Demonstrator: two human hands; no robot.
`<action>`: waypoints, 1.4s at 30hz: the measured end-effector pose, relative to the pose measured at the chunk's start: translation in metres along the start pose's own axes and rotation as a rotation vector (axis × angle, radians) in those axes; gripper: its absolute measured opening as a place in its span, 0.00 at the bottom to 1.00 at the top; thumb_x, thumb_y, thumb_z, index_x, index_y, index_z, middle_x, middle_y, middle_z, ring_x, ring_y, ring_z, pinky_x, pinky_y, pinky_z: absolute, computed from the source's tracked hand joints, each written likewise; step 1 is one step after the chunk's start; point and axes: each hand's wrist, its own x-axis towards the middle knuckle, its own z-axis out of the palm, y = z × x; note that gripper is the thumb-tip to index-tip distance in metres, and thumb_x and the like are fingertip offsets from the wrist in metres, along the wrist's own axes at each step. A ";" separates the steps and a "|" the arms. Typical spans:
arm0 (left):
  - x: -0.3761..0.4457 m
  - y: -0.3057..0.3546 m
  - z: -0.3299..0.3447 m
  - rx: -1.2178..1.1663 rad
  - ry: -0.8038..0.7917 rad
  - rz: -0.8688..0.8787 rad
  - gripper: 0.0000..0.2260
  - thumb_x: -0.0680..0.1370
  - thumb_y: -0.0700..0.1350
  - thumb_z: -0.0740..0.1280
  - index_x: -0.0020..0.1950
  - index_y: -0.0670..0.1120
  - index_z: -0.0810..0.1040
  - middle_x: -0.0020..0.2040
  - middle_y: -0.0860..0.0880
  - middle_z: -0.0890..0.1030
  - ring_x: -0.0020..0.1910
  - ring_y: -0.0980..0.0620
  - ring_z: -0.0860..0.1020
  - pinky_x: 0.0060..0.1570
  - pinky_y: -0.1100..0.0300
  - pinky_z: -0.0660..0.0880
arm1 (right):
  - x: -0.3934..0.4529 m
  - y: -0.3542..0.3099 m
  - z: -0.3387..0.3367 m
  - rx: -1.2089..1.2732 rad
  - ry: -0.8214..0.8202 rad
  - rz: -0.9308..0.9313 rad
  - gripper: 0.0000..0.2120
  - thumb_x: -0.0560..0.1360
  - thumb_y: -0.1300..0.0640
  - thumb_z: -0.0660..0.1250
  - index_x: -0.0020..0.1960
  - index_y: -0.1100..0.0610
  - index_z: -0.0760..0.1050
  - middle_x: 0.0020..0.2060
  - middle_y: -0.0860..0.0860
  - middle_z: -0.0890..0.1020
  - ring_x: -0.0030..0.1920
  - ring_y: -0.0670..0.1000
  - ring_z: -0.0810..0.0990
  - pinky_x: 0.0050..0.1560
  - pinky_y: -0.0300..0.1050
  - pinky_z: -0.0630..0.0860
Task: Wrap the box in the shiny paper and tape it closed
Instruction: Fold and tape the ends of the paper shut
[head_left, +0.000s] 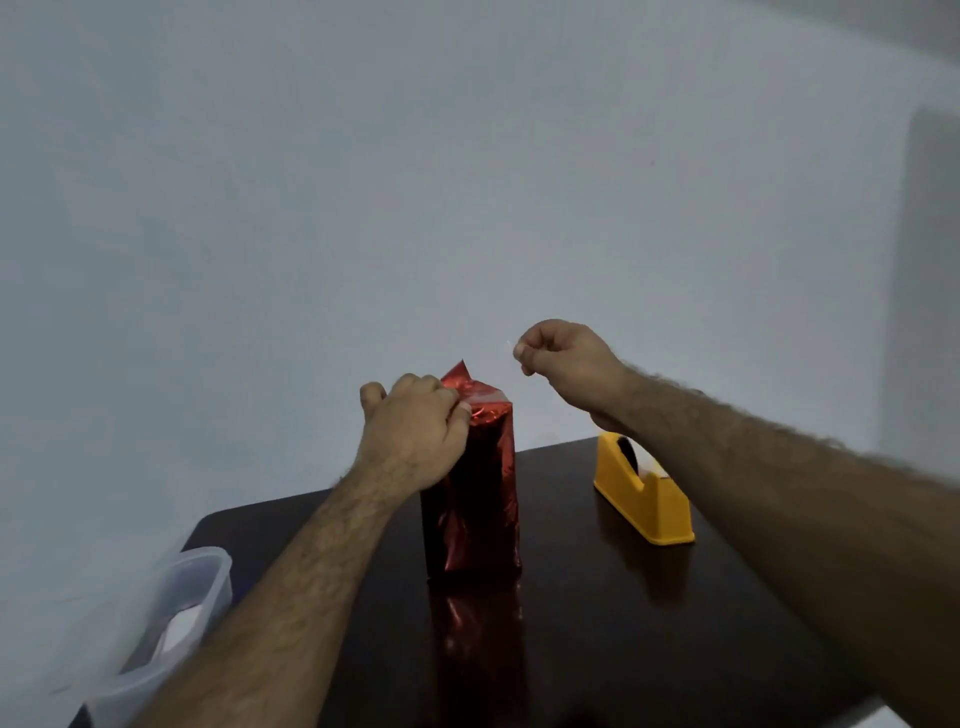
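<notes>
**Head view: top flap held, tape on its way**

Head camera shows the box (470, 499) standing upright on the dark worktop (597, 597), its sides already sheathed in the red shiny paper (483, 415). At the top, one pointed flap sticks up unfolded. The left hand (415, 431) grips the upper left corner, fingers curled over the folded paper to pin it down. The right hand (563, 358) hangs above and to the right of the box, fingers pinched together; a faint glint at the fingertips suggests a strip of clear tape, though it is too thin to be sure.

To do this well, I judge the left hand should hold the fold flat and tight while the strip is laid across the seam and pressed smooth, with the loose point tucked first.

A yellow tape dispenser (644, 493) sits right of the box, under the right forearm. A clear plastic container (166, 618) rests at the worktop's left edge. Neither blocks the box.
</notes>
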 end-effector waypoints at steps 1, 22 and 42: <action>0.000 -0.001 0.000 0.003 0.003 -0.001 0.20 0.86 0.57 0.53 0.60 0.53 0.83 0.55 0.56 0.81 0.59 0.53 0.74 0.59 0.47 0.58 | 0.008 -0.009 0.006 -0.030 -0.033 0.016 0.05 0.83 0.57 0.69 0.50 0.58 0.83 0.44 0.50 0.85 0.50 0.49 0.81 0.47 0.42 0.75; -0.001 0.001 -0.004 -0.002 -0.018 -0.024 0.20 0.86 0.56 0.52 0.60 0.53 0.83 0.57 0.56 0.80 0.61 0.53 0.73 0.63 0.46 0.59 | 0.050 -0.046 0.055 -0.790 -0.357 0.205 0.16 0.72 0.61 0.71 0.33 0.56 0.65 0.31 0.50 0.67 0.31 0.50 0.65 0.29 0.43 0.61; -0.003 0.004 0.002 -0.006 0.017 -0.013 0.19 0.86 0.57 0.53 0.60 0.53 0.82 0.59 0.56 0.80 0.62 0.54 0.73 0.63 0.47 0.58 | 0.042 -0.019 0.018 -0.836 -0.333 0.436 0.35 0.76 0.30 0.70 0.62 0.62 0.79 0.60 0.57 0.82 0.59 0.57 0.80 0.63 0.50 0.75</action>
